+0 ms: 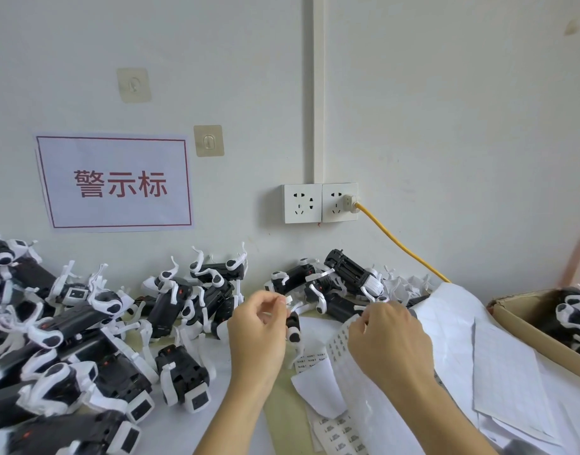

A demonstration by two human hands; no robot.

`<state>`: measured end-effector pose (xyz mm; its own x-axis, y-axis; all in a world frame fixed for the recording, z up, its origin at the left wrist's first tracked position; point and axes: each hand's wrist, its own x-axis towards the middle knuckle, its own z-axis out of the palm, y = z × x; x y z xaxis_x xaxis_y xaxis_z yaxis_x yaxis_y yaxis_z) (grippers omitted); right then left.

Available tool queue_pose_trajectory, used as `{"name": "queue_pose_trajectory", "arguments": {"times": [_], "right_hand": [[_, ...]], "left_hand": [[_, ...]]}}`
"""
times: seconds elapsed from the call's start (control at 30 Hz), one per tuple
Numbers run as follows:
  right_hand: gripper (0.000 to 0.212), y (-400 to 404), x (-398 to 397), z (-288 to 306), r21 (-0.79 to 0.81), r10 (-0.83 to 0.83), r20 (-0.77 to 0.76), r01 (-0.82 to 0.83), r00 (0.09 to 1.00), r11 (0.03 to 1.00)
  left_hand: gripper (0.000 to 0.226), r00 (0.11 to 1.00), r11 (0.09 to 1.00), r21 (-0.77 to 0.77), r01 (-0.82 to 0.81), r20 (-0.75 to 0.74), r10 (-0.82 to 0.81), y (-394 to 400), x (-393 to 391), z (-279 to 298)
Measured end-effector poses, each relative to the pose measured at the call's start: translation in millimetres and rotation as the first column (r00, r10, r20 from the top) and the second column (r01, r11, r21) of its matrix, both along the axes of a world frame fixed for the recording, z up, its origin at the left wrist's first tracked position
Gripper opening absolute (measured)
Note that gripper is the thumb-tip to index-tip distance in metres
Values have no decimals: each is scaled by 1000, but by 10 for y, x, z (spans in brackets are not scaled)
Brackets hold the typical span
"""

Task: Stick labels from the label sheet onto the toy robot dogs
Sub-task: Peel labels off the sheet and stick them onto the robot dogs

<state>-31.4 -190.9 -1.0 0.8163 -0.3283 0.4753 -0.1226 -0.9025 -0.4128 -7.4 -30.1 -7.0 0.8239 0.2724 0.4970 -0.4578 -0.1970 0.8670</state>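
Labels (337, 348) sit in printed rows on a thin white sheet lying on the surface (236, 431) in front of the person, its upper edge lifted under the right hand (388, 344). That hand's fingers are curled at the sheet's top edge and appear to pinch or peel there; the exact contact is hidden behind the knuckles. The left hand (257, 330) is raised beside it, fingers curled, thumb and forefinger pinching a small white piece (288, 300), judged to be a single label, though it is too small to confirm.

Toy dogs (183, 372), black bodies with white legs, lie heaped across the left and rear of the surface; more lie in a cardboard box (525, 336) at right. Spent backing sheets (498, 372) are stacked to the right.

Handling judgement: each label is light, limp and tacky, likely to curl or stick to skin, so it should be held by one corner only. The sheet is flimsy and needs a hand steadying it while peeling. The dogs look like hard, light plastic with thin legs that may snag in the heap; take one by the body and press the label onto a flat panel.
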Motion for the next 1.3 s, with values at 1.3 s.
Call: {"name": "queue_pose_trajectory", "arguments": {"times": [1.3], "right_hand": [[11,244,-13,-39,660,477,221,-491,851,569]], "left_hand": [[78,937,638,768,-57,-180,300,175,37,-115]]}}
